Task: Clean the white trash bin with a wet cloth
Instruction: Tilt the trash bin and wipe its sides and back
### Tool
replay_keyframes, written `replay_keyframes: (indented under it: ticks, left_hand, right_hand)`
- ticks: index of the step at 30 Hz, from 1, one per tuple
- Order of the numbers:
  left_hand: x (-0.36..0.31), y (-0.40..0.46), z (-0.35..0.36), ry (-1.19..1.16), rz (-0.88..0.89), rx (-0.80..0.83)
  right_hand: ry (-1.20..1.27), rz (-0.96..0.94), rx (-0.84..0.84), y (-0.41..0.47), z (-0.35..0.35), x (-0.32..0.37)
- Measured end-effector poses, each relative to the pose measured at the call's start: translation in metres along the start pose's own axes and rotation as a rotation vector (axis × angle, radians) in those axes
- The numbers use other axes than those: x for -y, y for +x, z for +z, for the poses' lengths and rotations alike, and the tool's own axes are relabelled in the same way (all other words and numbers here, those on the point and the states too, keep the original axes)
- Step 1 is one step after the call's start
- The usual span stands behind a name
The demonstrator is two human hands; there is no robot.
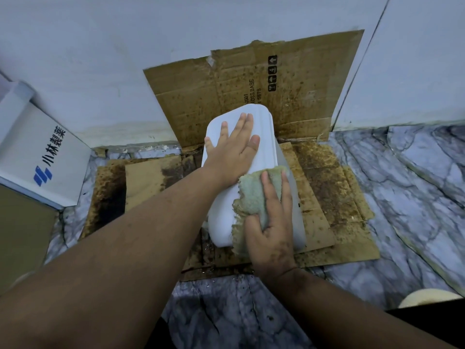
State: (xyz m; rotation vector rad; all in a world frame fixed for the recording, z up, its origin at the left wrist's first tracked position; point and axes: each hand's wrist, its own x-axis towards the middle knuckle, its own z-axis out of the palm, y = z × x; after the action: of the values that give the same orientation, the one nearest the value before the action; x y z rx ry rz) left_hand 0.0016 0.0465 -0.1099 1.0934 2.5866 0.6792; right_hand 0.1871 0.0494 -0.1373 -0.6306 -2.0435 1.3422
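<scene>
The white trash bin point(224, 212) stands on stained cardboard in the middle of the view, seen from above. My left hand point(232, 149) lies flat on its lid, fingers spread, holding nothing. Nearer to me, my right hand point(270, 222) presses a frayed pale green cloth point(251, 195) against the bin's right side, with the thumb and fingers closed around the cloth. The lower right part of the bin is hidden by the cloth and hand.
Dirty flattened cardboard point(327, 197) covers the marble floor point(415, 185) under the bin and leans up the white wall point(289, 79) behind it. A white box with blue print point(47, 157) sits at the left. A pale round object point(427, 298) shows at the lower right.
</scene>
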Motion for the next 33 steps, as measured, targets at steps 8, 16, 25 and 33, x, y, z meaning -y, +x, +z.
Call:
replay_keyframes:
  ticks: [8, 16, 25, 33]
  left_hand:
    - [0.005, 0.001, -0.001, -0.026, -0.010, 0.001]
    - [0.010, -0.001, -0.003, -0.039, 0.001, -0.001]
    - [0.007, -0.004, -0.004, -0.055, -0.021, -0.019]
    - [0.020, -0.006, -0.008, -0.079, -0.056, -0.021]
  right_hand:
    - [0.062, 0.025, -0.030, 0.005, 0.006, 0.003]
    - [0.126, 0.084, 0.111, 0.034, -0.008, 0.001]
    - [0.126, 0.214, 0.260, 0.159, -0.003, -0.018]
    - [-0.023, 0.267, 0.380, 0.246, 0.034, -0.004]
